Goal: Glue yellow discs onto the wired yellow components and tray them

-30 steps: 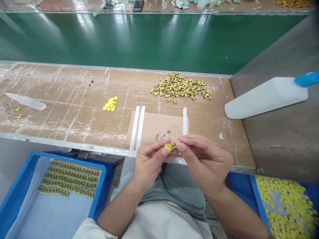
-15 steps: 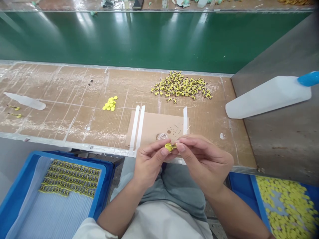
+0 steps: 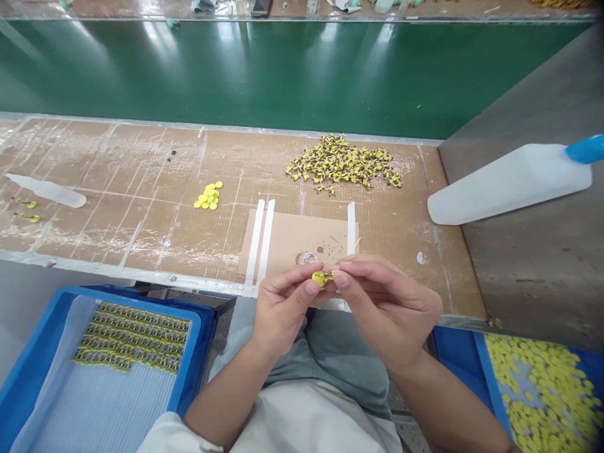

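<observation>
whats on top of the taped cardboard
On the cardboard: a clear dish, white tape strips and brown spots. The left hand and right hand cover part of its near side; anything there is hidden.

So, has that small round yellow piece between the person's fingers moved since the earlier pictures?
No: judged against the taped-down tan cardboard sheet, the small round yellow piece shows no visible shift either way.

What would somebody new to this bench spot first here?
Probably the heap of small yellow-and-dark pieces at the far side of the bench. The large white bottle with its blue top, at the right, stands out too. Front and centre, the left hand and right hand pinch a small yellow piece.
</observation>
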Available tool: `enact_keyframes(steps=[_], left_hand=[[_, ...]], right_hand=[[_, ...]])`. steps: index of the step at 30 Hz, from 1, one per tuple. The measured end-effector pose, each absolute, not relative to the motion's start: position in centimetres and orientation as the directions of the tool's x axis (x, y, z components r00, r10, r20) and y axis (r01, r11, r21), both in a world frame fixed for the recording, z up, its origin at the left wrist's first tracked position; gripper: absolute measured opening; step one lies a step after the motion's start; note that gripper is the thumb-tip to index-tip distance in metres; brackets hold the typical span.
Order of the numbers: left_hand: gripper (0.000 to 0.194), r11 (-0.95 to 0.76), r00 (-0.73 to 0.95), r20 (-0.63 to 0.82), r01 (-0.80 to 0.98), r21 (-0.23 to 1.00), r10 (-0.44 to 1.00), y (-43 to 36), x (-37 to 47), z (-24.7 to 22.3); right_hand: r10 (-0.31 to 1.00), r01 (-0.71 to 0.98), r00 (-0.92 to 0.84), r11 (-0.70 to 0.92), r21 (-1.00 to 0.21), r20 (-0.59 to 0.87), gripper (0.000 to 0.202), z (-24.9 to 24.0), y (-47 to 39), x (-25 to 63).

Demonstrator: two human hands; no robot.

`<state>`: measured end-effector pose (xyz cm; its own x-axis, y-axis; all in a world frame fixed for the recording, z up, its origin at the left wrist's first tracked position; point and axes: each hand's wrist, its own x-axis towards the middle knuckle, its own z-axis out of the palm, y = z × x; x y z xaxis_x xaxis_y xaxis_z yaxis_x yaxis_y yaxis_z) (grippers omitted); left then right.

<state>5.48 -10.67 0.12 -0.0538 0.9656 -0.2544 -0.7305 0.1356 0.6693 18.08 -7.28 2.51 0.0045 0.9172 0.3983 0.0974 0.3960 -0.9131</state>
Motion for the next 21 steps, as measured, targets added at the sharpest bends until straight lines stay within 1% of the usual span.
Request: enact_keyframes(steps=[4,9,15,21], left_hand=[[0.018,0.135,-0.063,-0.262,-0.729,0.671,0.963,-10.65,5.46,0.04],[0.018,0.136,-0.061,-0.261,-0.728,0.672,0.963,-10.61,5.49,0.09],[0.020,0.132,-0.102,-0.286,-0.709,0.693,0.953,-10.56,5.55,0.22],[0.020,0.138,-0.109,-0.298,-0.702,0.699,0.948,-10.53,5.56,0.11]], right_hand=[[0.920,0.116,0.007,0.389,-0.914,0.392,0.016,2.52,-7.28,18.09],[0.908,0.133,-0.011,0.416,-0.900,0.418,0.022,2.29,-7.17,18.23],[0.881,0.151,-0.032,0.471,-0.869,0.472,0.028,2.39,-7.03,18.21],[0.880,0.143,-0.032,0.473,-0.870,0.473,0.032,2.21,-7.14,18.32]])
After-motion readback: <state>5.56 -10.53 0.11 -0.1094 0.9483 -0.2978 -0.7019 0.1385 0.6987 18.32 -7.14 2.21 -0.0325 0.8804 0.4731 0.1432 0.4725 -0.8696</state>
